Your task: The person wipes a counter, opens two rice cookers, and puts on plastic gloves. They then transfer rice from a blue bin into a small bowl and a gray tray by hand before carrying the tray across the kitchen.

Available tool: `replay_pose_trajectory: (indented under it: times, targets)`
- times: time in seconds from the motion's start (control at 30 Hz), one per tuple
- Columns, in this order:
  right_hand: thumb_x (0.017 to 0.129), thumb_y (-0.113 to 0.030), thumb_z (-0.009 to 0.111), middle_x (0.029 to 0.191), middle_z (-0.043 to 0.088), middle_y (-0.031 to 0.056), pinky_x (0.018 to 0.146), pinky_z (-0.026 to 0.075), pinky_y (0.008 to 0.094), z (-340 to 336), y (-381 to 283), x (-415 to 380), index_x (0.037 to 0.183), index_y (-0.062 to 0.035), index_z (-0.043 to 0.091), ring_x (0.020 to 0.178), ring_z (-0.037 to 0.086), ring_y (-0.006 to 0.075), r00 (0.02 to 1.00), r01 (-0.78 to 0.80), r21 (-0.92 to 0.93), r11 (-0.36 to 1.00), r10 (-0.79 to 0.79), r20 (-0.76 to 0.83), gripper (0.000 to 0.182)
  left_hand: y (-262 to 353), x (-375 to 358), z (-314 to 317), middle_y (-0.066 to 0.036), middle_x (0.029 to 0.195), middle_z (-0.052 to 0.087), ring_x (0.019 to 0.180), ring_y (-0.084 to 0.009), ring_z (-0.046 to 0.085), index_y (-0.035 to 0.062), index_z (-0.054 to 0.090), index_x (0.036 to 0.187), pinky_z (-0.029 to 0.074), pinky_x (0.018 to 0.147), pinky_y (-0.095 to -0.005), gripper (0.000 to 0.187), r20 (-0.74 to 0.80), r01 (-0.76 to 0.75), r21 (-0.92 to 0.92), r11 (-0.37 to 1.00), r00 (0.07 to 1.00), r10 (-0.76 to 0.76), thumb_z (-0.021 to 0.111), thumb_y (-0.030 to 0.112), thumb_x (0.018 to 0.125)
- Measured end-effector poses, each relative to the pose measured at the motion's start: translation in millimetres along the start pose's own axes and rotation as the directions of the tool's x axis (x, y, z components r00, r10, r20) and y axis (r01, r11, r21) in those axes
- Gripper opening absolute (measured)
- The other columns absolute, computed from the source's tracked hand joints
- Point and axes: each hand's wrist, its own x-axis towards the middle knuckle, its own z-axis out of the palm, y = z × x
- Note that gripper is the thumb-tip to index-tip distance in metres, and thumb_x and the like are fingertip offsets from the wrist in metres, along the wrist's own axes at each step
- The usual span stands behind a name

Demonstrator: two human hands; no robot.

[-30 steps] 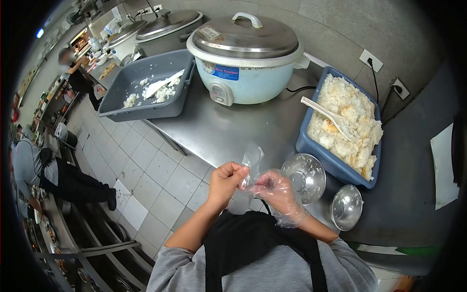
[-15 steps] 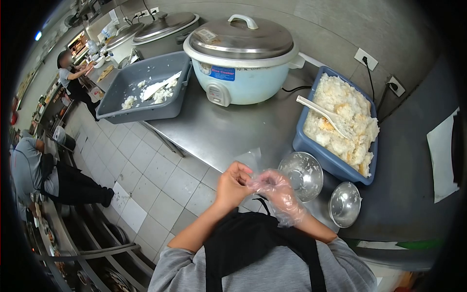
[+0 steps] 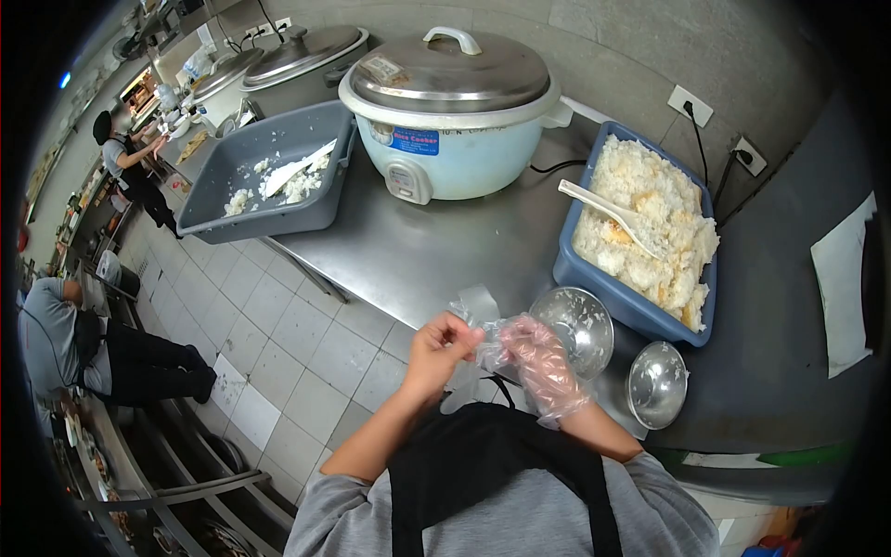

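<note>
My left hand [image 3: 436, 355] is bare, its fingers pinched on a loose clear plastic glove [image 3: 477, 306]. My right hand [image 3: 543, 369] wears a clear plastic glove, and its curled fingers grip the loose one from the other side. Both hands are close together over the front edge of the steel table [image 3: 436, 251]. Just beyond my right hand stands a metal bowl [image 3: 583, 325] with rice grains stuck inside. A smaller metal bowl [image 3: 657, 388] is to its right.
A blue-grey tub [image 3: 568, 265] heaped with rice [image 3: 640, 200] and a white paddle [image 3: 613, 215] stands at right. Behind is a large rice cooker [image 3: 445, 148]. A grey tub [image 3: 278, 223] with rice scraps sits left. Two people [image 3: 130, 172] work across the tiled floor [image 3: 278, 325].
My hands have drawn slightly apart, with the loose plastic glove stretched out between them and more of it showing. The person at the far left counter has shifted a little.
</note>
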Motion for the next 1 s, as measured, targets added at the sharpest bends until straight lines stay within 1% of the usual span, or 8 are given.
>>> replay_pose_trajectory:
  times: [0.13, 0.2, 0.3, 0.43, 0.63, 0.7, 0.83, 1.0]
  targets:
    - [0.087, -0.005, 0.063, 0.071, 0.050, -0.0031, 0.059, 0.038, 0.0215, -5.8, 6.4, 10.1, 0.078, -0.0056, 0.052, 0.066, 0.044, 0.0036, 0.929, 0.349, -0.389, 0.853, -0.369, 0.024, 0.014, 2.9, -0.5, -7.6, -0.004, 0.079, 0.057, 0.067, -0.0109, 0.056, 0.0031, 0.052, 0.077, 0.049, 0.057, -0.0266, 0.016, -0.115, -0.260, 0.258, 0.931, 0.948, 0.296, 0.067, -0.002, 0.079]
    - [0.086, -0.004, 0.064, 0.071, 0.050, -0.0027, 0.059, 0.039, 0.0215, -4.4, 13.9, 13.8, 0.078, -0.0052, 0.052, 0.067, 0.045, 0.0038, 0.901, 0.386, -0.473, 0.792, -0.433, 0.009, 0.014, 1.6, -4.3, -11.4, -0.006, 0.079, 0.057, 0.066, -0.0142, 0.057, 0.0015, 0.051, 0.077, 0.050, 0.059, -0.0295, 0.015, 0.009, -0.440, 0.637, 0.632, 0.825, 0.565, 0.065, -0.004, 0.076]
    - [0.084, -0.002, 0.064, 0.072, 0.051, -0.0004, 0.059, 0.040, 0.0231, 3.7, 13.9, 17.3, 0.077, -0.0043, 0.051, 0.067, 0.047, 0.0063, 0.868, 0.430, -0.489, 0.759, -0.496, -0.006, 0.015, 11.2, -7.9, -7.1, -0.010, 0.082, 0.056, 0.071, -0.0230, 0.060, 0.0007, 0.052, 0.078, 0.052, 0.064, -0.0301, 0.016, 0.033, -0.345, 0.888, 0.304, 0.707, 0.706, 0.062, -0.008, 0.068]
    - [0.084, -0.001, 0.063, 0.073, 0.053, 0.0036, 0.061, 0.042, 0.0267, 8.5, 7.3, 20.1, 0.078, -0.0039, 0.051, 0.067, 0.050, 0.0109, 0.819, 0.466, -0.602, 0.649, -0.574, 0.016, 0.014, -1.5, -21.7, 1.4, -0.013, 0.093, 0.057, 0.078, -0.0323, 0.059, 0.0028, 0.056, 0.085, 0.050, 0.062, -0.0355, 0.020, 0.520, -0.858, 0.510, -0.063, 0.249, 0.817, 0.061, -0.008, 0.069]
    - [0.080, 0.002, 0.062, 0.079, 0.057, 0.0105, 0.063, 0.045, 0.0337, 30.4, -14.5, 6.4, 0.084, -0.0050, 0.054, 0.070, 0.056, 0.0255, 0.667, 0.633, -0.700, 0.330, -0.692, 0.277, 0.011, -3.1, -16.0, 12.3, -0.014, 0.083, 0.061, 0.071, -0.0331, 0.062, 0.0017, 0.055, 0.089, 0.049, 0.060, -0.0387, 0.007, 0.249, -0.543, 0.696, 0.469, 0.796, 0.552, 0.054, -0.003, 0.083]
    - [0.078, 0.004, 0.062, 0.082, 0.058, 0.0116, 0.063, 0.045, 0.0360, 30.8, -17.1, 5.3, 0.087, -0.0056, 0.056, 0.071, 0.057, 0.0291, 0.630, 0.663, -0.709, 0.242, -0.692, 0.353, 0.014, -5.4, -17.7, 8.6, -0.017, 0.082, 0.061, 0.074, -0.0330, 0.062, 0.0001, 0.056, 0.096, 0.049, 0.062, -0.0387, 0.012, 0.243, -0.460, 0.746, 0.481, 0.861, 0.446, 0.054, -0.001, 0.083]
    - [0.075, 0.006, 0.062, 0.084, 0.059, 0.0113, 0.064, 0.045, 0.0390, 31.5, -18.1, 6.8, 0.091, -0.0064, 0.059, 0.073, 0.057, 0.0306, 0.609, 0.672, -0.703, 0.231, -0.713, 0.348, 0.020, -8.3, -12.1, 1.6, -0.012, 0.067, 0.056, 0.060, -0.0317, 0.058, 0.0014, 0.057, 0.110, 0.046, 0.055, -0.0393, 0.024, 0.290, -0.629, 0.655, 0.419, 0.721, 0.630, 0.055, 0.002, 0.086]
    - [0.072, 0.006, 0.059, 0.083, 0.058, 0.0093, 0.065, 0.045, 0.0403, 35.8, -19.3, 5.2, 0.092, -0.0093, 0.062, 0.075, 0.056, 0.0299, 0.663, 0.672, -0.713, 0.202, -0.593, 0.457, 0.025, 5.3, -13.9, -5.0, -0.013, 0.076, 0.056, 0.065, -0.0265, 0.056, 0.0033, 0.043, 0.135, 0.046, 0.061, -0.0318, 0.053, 0.298, -0.581, 0.719, 0.382, 0.754, 0.585, 0.059, 0.003, 0.084]
